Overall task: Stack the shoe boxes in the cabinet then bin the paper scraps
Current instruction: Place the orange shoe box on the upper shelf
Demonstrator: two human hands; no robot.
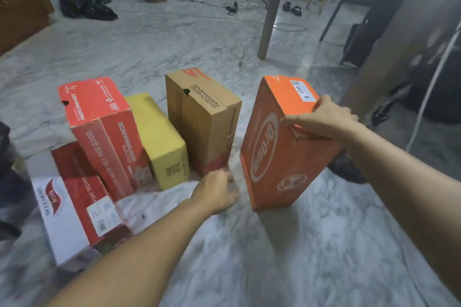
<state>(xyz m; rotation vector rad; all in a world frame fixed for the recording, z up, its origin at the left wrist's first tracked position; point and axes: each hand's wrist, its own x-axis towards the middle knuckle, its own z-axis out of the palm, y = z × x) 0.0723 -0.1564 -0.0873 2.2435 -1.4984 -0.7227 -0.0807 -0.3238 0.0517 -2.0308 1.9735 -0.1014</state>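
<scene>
The right hand [324, 119] grasps the top of the orange box [282, 147], tilting it on the floor [324, 244] to lift. The left hand [217, 192], fingers loosely curled and holding nothing, reaches toward its base for support.

Grey marble floor [174, 40], wooden door [20, 7], table leg [270, 10]

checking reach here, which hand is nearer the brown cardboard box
Left. The left hand sits by the lower front corner of the brown cardboard box; the right hand grips the orange box, farther right.
</scene>
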